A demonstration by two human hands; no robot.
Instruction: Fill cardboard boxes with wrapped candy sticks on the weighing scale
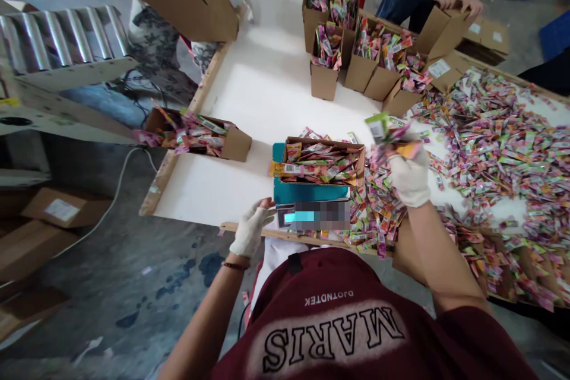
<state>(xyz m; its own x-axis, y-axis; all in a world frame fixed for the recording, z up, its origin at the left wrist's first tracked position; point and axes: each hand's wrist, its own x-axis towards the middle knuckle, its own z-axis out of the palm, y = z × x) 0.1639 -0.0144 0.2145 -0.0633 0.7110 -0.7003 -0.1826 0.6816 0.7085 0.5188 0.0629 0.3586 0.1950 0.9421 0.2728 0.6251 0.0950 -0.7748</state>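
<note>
My right hand [409, 178], in a white glove, is closed around a bunch of small colourful packets [386, 133], held above the loose packets on the table. My left hand [250, 229], also gloved with bare fingertips, has its fingers stretched out. It is beside the left end of a weighing scale [285, 217] with a lit display, and I see nothing in it. On the scale's teal platform [307, 193] rests an open cardboard box [364, 169] full of packets. One yellow-orange packet [278, 169] juts out past its left side.
A large heap of packets [499, 130] covers the table's right side. Filled boxes [323, 80] stand at the back, and another box [238, 143] at the left edge. Two people handle cartons across the table. A roller conveyor [57, 41] stands at the left.
</note>
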